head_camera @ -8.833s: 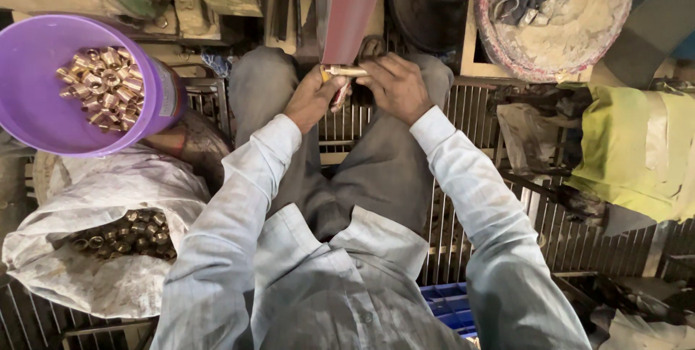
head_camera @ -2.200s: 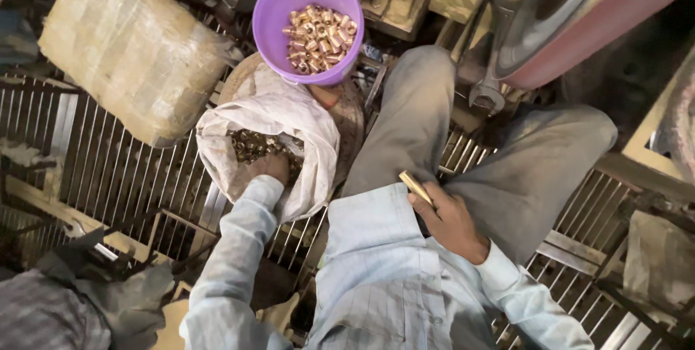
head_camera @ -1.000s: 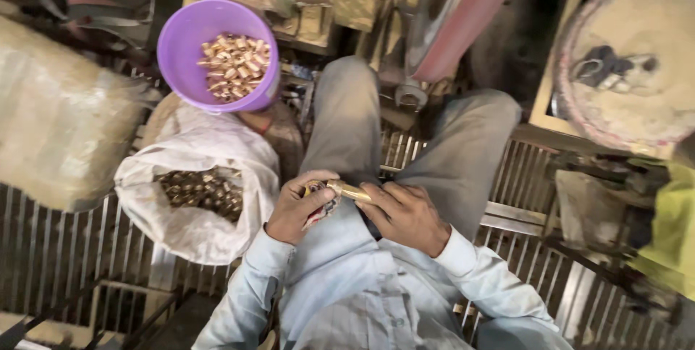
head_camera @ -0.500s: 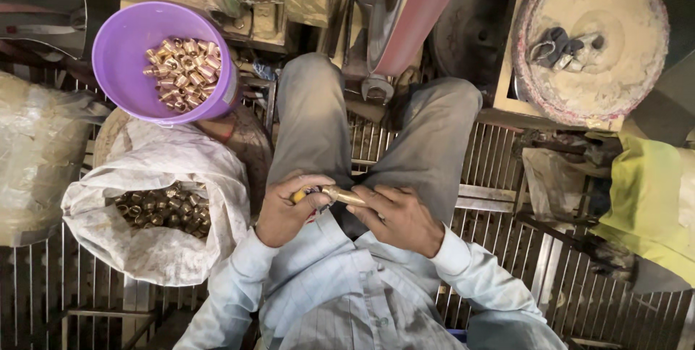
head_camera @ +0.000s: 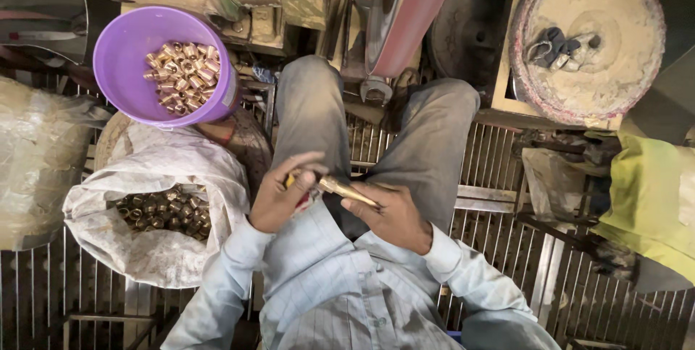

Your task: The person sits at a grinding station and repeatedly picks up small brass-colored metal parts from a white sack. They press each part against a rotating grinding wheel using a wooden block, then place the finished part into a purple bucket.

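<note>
I sit with both hands over my lap. My right hand (head_camera: 391, 214) grips a slim brass rod (head_camera: 347, 191) that points up and left. My left hand (head_camera: 282, 194) closes on a small brass piece at the rod's left end. A white sack (head_camera: 156, 249) of dull brass fittings (head_camera: 163, 209) lies open by my left knee. Above it a purple bowl (head_camera: 123, 53) holds several shiny brass fittings (head_camera: 181, 75).
A reddish sanding belt (head_camera: 416, 10) runs upward ahead of my knees. A round dusty wheel (head_camera: 601, 39) with a rag lies at top right. A yellow cloth (head_camera: 651, 198) is at right, a wrapped sack (head_camera: 32, 162) at left, metal grating (head_camera: 507, 249) underfoot.
My left hand came back from the sack with a fitting and met my right hand on the rod at my lap. The view swung right and forward toward the belt.
</note>
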